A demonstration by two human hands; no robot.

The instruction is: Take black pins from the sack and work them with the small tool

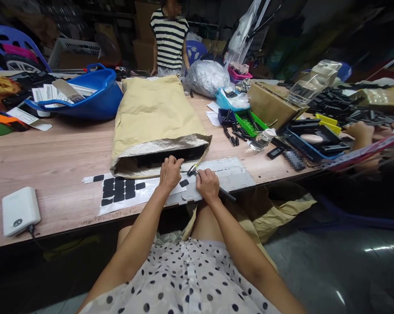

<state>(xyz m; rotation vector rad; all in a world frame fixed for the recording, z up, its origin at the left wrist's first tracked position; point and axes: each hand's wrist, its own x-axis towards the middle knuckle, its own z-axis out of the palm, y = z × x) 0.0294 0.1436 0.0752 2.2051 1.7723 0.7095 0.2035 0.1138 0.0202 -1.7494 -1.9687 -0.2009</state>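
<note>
My right hand (208, 184) is closed around a hammer-like tool (192, 170) with a shiny metal head and a black handle that sticks out below the palm. Just left of the tool's head, my left hand (171, 174) has its fingers curled together at the mouth of a large tan paper bag (154, 113); what they hold, if anything, is hidden. The bag lies on its side, its silvery lining showing and dark contents inside. Under my hands are a grey board (229, 172) and a white sheet of black rounded stickers (119, 189).
A white power bank (20, 211) with a cable lies at the left edge. Behind it stands a blue basin (86, 98) of boxes. To the right are a green tray (249, 122), a bottle (262, 139) and a blue tray (314, 141), near another person's hand. A person in stripes (169, 39) stands opposite.
</note>
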